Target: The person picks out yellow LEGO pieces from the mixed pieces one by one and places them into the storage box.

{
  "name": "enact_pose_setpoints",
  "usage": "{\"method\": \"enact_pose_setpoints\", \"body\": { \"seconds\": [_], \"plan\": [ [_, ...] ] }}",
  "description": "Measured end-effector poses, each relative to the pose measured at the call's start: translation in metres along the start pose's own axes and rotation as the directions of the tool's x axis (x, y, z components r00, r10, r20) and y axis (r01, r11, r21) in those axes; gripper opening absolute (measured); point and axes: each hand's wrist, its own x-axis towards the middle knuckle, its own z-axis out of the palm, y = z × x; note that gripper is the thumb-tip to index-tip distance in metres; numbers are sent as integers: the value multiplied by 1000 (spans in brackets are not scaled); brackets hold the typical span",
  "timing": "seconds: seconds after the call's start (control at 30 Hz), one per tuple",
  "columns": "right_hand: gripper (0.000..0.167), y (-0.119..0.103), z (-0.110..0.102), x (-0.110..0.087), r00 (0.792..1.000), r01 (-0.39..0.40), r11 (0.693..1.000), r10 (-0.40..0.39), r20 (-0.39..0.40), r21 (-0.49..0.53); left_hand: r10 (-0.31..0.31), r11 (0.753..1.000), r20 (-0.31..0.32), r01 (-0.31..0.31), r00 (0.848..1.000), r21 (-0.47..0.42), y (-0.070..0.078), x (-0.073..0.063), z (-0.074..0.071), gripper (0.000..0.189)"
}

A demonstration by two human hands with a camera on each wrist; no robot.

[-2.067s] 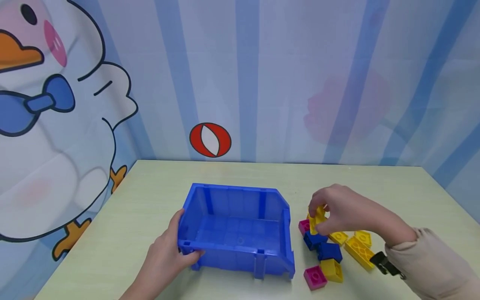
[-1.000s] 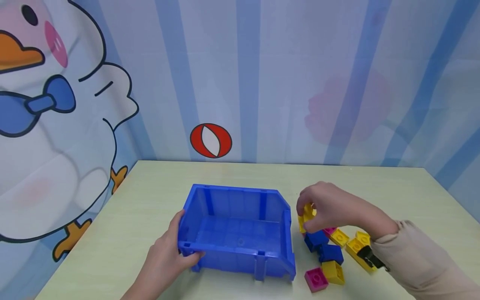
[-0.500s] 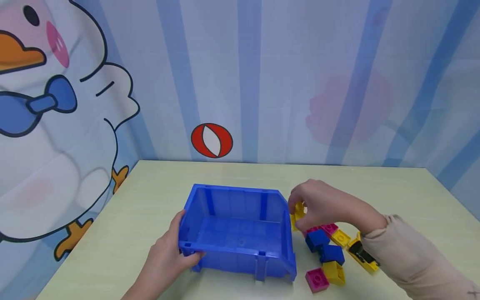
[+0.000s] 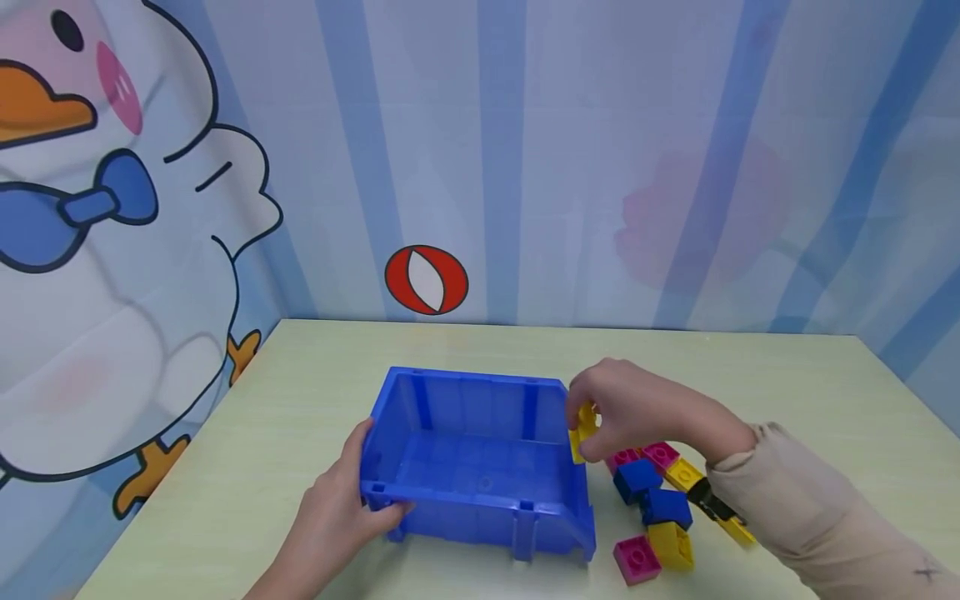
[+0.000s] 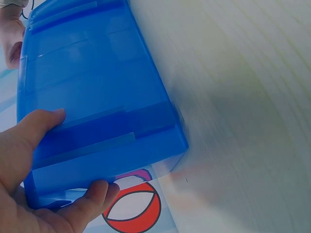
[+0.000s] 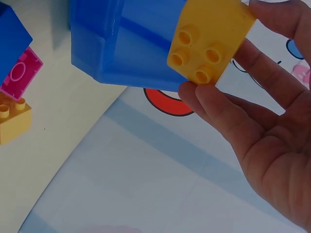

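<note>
- Left hand (image 4: 336, 510): is gripping the blue bin (image 4: 457, 525) at its near left corner.
- Right hand (image 4: 637, 410): is pinching a yellow brick (image 6: 209, 41) at the bin's right rim; contact with the rim cannot be told.
- Step: apparently, the person is loading the bin; the next move is likely requiring clearance over the obstructing right rim, then release.
- Surroundings: blue bricks (image 4: 667, 507) and pink bricks (image 4: 637, 560) are lying right of the bin; the sleeve (image 4: 810, 510) is partly covering others.

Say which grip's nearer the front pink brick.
Right. Right grip is beyond the front pink brick, holding a yellow brick; left grip holds the left end of the blue bin.
</note>
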Motion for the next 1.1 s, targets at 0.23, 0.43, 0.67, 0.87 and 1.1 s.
{"method": "enact_pose_setpoints", "body": {
  "seconds": [0.23,0.43,0.67,0.87,1.1],
  "plan": [
    [11,-2,3,4,1000,9,1000,-9,14,-1,-12,1000,5,12,1000,-2,1,0,0,103],
    [10,-3,7,8,999,40,999,-40,18,-6,-8,1000,2,8,1000,-7,1,0,0,102],
    [7,-3,12,13,995,99,995,-99,34,5,-22,1000,9,22,1000,-6,0,0,0,103],
    [6,-4,17,20,992,117,993,-118,51,13,-21,1000,12,22,1000,-9,0,0,1,104],
    [6,-7,21,27,990,131,991,-130,61,-1,-21,1000,14,21,1000,-5,0,1,1,105]
  ]
}}
